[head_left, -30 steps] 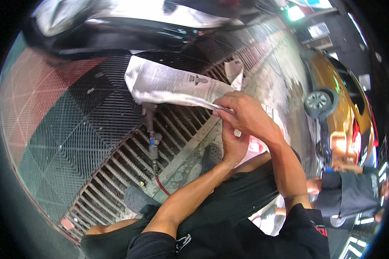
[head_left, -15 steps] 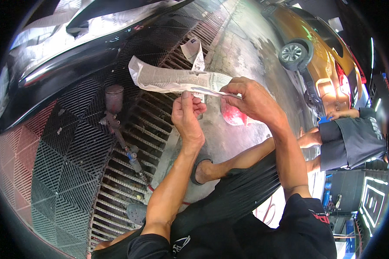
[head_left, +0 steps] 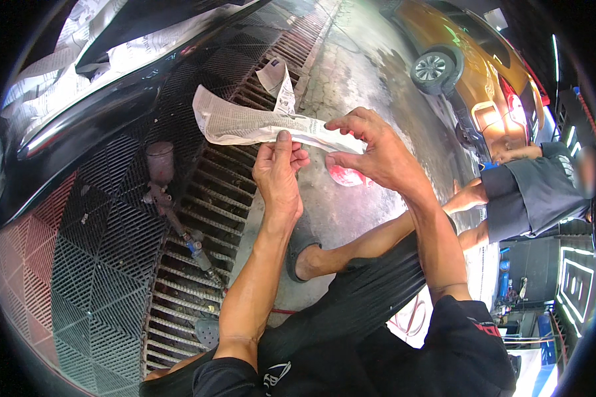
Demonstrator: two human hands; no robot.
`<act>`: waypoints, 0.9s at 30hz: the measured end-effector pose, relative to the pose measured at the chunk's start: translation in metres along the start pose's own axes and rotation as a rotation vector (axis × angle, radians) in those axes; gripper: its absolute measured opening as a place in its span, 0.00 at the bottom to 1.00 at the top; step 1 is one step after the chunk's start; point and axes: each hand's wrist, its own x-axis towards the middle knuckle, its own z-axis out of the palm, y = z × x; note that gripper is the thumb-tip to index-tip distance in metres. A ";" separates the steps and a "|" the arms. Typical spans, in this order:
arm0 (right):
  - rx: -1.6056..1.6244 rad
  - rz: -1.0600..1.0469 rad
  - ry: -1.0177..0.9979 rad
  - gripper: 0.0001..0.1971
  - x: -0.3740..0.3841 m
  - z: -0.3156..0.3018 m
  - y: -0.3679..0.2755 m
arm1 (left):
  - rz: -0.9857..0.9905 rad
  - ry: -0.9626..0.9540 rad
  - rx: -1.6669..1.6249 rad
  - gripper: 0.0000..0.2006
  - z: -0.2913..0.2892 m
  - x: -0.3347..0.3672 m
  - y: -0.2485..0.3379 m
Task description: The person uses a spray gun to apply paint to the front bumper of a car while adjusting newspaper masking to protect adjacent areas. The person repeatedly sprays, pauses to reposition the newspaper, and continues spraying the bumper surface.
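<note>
A folded strip of newspaper [head_left: 238, 124] stretches level in front of me, its wider loose end to the left. My left hand [head_left: 281, 175] pinches the strip's lower edge near its middle, thumb on top and fingers beneath. Around the strip's right end, my right hand [head_left: 377, 152] has its thumb and fingers spread apart; the thumb is below the paper and the fingers above. Another newspaper piece [head_left: 275, 79] shows just beyond the strip; whether it is joined to it I cannot tell. A red and white rounded thing [head_left: 346, 173] lies on the floor below my right hand, partly hidden.
A spray gun with a cup [head_left: 160, 164] sits left, over the plastic floor tiles [head_left: 93, 264] and metal grate [head_left: 185, 291]. Black car bodywork [head_left: 99, 126] with newspaper masking fills the upper left. Right are a gold car [head_left: 470, 73] and another person [head_left: 526, 192].
My right hand has loosened its pinch on the strip's right end and spread its fingers. My left hand now pinches the paper's lower edge. The whole view has shifted slightly.
</note>
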 end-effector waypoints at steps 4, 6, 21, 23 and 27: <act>0.143 0.083 -0.042 0.13 0.004 0.000 -0.006 | -0.007 -0.067 -0.005 0.14 0.002 -0.004 -0.006; 0.138 0.071 -0.030 0.11 0.007 0.008 -0.008 | -0.034 -0.112 -0.015 0.14 0.003 -0.007 -0.008; 0.248 0.190 -0.011 0.14 0.012 0.012 -0.016 | 0.076 -0.232 0.121 0.14 -0.004 -0.006 -0.010; 0.244 0.194 -0.012 0.14 0.012 0.011 -0.016 | 0.172 -0.308 0.114 0.15 -0.003 -0.009 -0.007; 0.252 0.190 -0.030 0.13 0.013 0.009 -0.013 | 0.199 -0.356 0.197 0.16 0.001 -0.019 0.004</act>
